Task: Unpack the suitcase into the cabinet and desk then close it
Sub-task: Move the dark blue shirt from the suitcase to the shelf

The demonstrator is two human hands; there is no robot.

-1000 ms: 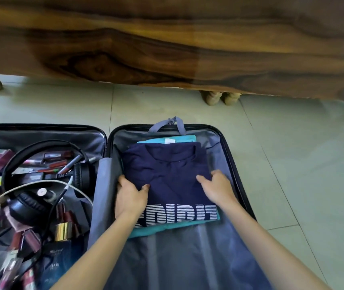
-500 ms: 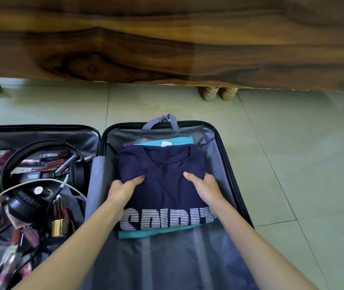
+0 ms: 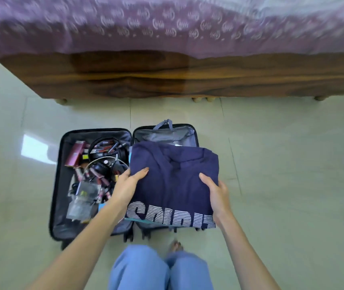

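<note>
- Two grips hold a folded stack of clothes over the right half of an open suitcase [image 3: 59, 185], which lies flat on a pale tiled floor [image 3: 292, 164].
- Left grip [image 3: 128, 185] clasps the stack's left edge, thumb on top, fingers hidden underneath.
- Right grip [image 3: 217, 193] clasps the stack's right edge the same way.
- Navy shirt [image 3: 173, 178] with white striped lettering lies on top; a teal garment [image 3: 139, 220] shows as a thin edge beneath it.
- The stack overhangs the suitcase's right rim and hides most of that half.
- The suitcase's left half holds black headphones [image 3: 104, 155], a white cable [image 3: 102, 162] and jumbled small cosmetics [image 3: 96, 181].
- Beyond the suitcase stands a wooden bed frame [image 3: 167, 80] under a purple patterned cover [image 3: 167, 28].
- On the near side of the suitcase are blue trouser legs [image 3: 158, 268] and a bare foot [image 3: 175, 246].
</note>
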